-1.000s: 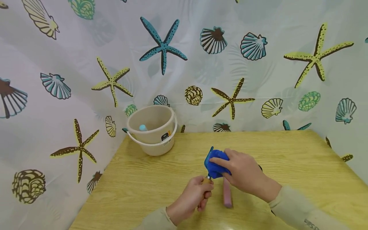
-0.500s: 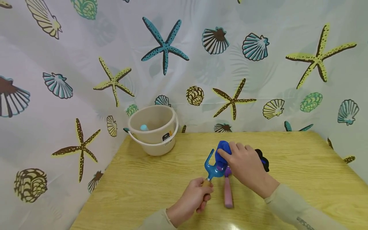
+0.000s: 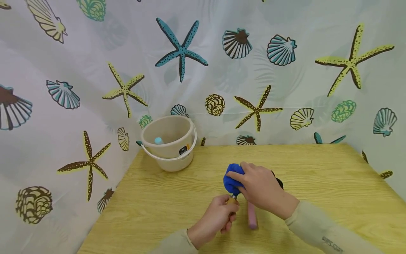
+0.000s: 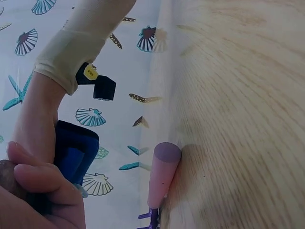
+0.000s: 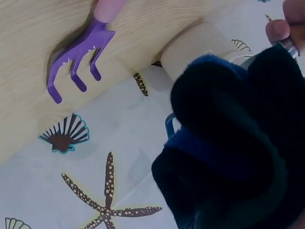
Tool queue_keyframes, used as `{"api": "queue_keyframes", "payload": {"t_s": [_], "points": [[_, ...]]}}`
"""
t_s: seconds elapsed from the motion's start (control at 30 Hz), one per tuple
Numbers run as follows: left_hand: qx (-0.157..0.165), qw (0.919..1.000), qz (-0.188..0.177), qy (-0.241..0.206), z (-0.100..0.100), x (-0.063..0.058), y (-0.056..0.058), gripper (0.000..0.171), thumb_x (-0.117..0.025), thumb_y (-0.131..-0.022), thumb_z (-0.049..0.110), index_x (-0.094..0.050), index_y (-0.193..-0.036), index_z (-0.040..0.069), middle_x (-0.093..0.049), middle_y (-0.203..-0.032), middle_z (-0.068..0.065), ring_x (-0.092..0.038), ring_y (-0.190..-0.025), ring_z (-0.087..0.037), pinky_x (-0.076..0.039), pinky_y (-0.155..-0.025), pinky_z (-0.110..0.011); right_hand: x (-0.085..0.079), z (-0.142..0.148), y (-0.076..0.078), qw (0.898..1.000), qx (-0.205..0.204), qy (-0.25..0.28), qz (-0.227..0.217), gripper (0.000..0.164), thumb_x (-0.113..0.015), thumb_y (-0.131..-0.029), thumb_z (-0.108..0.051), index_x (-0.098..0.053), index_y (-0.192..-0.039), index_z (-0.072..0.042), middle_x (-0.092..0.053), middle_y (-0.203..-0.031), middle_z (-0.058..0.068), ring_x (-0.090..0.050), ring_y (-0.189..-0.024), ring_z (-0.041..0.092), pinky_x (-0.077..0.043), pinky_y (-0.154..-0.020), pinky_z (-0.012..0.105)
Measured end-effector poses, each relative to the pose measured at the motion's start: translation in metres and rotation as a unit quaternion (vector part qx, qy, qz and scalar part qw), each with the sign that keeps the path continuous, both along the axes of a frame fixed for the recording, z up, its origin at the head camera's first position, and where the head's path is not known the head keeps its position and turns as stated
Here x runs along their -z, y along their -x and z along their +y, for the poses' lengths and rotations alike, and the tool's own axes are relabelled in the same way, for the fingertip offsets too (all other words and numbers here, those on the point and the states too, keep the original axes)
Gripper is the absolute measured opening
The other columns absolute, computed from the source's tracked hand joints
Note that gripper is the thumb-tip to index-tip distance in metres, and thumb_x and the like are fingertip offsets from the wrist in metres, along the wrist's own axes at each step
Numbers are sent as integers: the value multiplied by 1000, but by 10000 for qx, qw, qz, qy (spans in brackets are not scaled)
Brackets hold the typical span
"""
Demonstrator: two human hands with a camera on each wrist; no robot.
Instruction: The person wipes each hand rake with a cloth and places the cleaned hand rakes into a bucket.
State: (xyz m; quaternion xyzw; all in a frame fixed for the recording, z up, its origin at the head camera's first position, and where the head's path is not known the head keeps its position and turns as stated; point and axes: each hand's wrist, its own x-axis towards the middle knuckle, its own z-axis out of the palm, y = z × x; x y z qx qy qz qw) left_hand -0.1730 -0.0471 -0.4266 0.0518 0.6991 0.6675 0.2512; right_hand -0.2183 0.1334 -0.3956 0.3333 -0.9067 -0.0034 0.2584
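Observation:
My left hand (image 3: 213,216) grips the wooden handle of a blue hand rake (image 3: 233,200), which points away from me above the table. My right hand (image 3: 261,188) holds a bunched blue cloth (image 3: 233,179) around the rake's head. The cloth hides nearly all of the blue metal; a single curved tine (image 5: 169,126) peeks out in the right wrist view. Below the hands, a purple hand rake (image 5: 81,55) lies on the table, its pink handle (image 3: 252,216) towards me.
A beige bucket (image 3: 166,165) with a white handle stands at the back left of the wooden table (image 3: 152,204). Something with a light blue top (image 3: 158,140) is inside it. A shell-and-starfish curtain (image 3: 203,88) surrounds the table's back and sides.
The right hand first moved the cloth up and right, uncovering the blue rake's tines. It has since come back left and down, and the cloth covers the head again.

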Motion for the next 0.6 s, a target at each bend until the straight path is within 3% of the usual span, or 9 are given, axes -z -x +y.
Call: {"api": "queue_keyframes", "payload": {"t_s": [0.27, 0.43, 0.53, 0.6], "points": [[-123, 9999, 31, 74, 0, 3, -2, 12, -57, -95, 16, -58, -103, 7, -46, -60, 3, -32, -38, -6, -26, -36, -19, 1, 0, 12, 9962, 309, -276, 760, 38, -82, -83, -28, -73, -119, -21, -66, -100, 17, -67, -78, 30, -59, -60, 41], [-252, 9996, 70, 122, 1, 1, 0, 11, -57, -95, 13, -59, -102, 6, -44, -59, 3, -31, -37, -6, -26, -35, -19, -3, 1, 13, 9911, 457, -531, 1133, 49, -87, -76, -32, -72, -122, -19, -66, -104, 18, -66, -83, 31, -59, -65, 42], [-270, 9995, 66, 140, 0, 1, -1, 12, -57, -95, 13, -59, -104, 5, -44, -59, 3, -30, -37, -6, -25, -35, -19, -7, 4, 14, 9904, 563, -510, 1159, 55, -90, -73, -34, -72, -123, -18, -66, -109, 19, -67, -88, 33, -60, -71, 44], [-282, 9995, 35, 156, -1, 2, -1, 13, -57, -96, 13, -59, -106, 5, -44, -59, 3, -30, -37, -7, -25, -35, -20, -10, 6, 13, 9936, 554, -327, 933, 55, -89, -74, -34, -71, -123, -19, -66, -111, 19, -68, -91, 33, -60, -73, 45]]}}
